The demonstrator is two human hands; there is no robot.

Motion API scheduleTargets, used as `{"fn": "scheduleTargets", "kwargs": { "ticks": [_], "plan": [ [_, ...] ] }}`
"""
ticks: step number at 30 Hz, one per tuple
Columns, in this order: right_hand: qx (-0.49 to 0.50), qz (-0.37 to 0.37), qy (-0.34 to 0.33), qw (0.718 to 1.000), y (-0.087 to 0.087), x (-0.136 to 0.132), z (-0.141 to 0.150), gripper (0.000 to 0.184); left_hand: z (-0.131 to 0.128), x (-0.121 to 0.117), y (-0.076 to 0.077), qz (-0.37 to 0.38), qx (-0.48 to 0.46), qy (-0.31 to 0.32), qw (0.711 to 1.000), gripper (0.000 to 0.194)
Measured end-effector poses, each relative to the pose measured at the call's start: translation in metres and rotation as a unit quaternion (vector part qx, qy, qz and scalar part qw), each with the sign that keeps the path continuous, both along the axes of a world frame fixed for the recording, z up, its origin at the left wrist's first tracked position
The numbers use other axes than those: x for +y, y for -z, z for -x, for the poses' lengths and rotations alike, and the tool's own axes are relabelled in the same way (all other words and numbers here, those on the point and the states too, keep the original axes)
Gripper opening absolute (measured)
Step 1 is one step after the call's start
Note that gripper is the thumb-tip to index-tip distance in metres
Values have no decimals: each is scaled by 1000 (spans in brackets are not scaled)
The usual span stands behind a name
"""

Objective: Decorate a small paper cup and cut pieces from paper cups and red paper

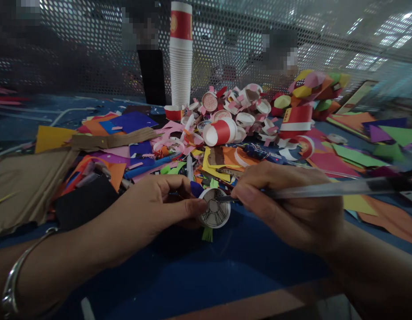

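Observation:
Between my hands, just above the blue tabletop, is a small round paper cup bottom (212,208) with a white rim. Dark lines are drawn on its face around a plain middle, and green fringed paper strips (207,234) stick out below and above it. My left hand (169,202) pinches its left edge, thumb on the rim. A pen (306,190) with a clear barrel is gripped in my right hand (286,200), its tip touching the drawn face near the upper right. A bit of blue paper (195,190) shows beside my left fingers.
Behind lies a heap of cut cup pieces (249,106) with pink tabs, beside a tall stack of paper cups (181,58). Coloured paper scraps (135,122) spread across the table. Brown cardboard (26,186) lies at left, a red cup (295,120) at right. People sit behind a perforated screen.

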State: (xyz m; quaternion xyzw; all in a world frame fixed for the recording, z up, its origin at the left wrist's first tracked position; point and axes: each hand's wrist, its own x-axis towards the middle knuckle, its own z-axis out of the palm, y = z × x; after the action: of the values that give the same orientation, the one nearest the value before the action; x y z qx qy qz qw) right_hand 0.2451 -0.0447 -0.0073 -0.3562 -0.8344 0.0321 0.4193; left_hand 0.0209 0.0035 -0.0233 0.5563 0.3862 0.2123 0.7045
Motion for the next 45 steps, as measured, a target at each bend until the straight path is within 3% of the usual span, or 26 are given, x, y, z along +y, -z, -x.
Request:
{"fn": "scheduleTargets", "kwargs": {
  "ticks": [24, 31, 45],
  "plan": [
    [-40, 10, -17, 999, -3, -4, 3, 15, -1, 2, 3, -15, -21, -3, 1000, 25],
    [-18, 21, -23, 999, -2, 0, -1, 15, -3, 1, 1, -31, -32, -35, 998, 23],
    [31, 20, -17, 999, 3, 3, -3, 17, -1, 0, 3, -30, -24, -25, 999, 24]
  ]
}}
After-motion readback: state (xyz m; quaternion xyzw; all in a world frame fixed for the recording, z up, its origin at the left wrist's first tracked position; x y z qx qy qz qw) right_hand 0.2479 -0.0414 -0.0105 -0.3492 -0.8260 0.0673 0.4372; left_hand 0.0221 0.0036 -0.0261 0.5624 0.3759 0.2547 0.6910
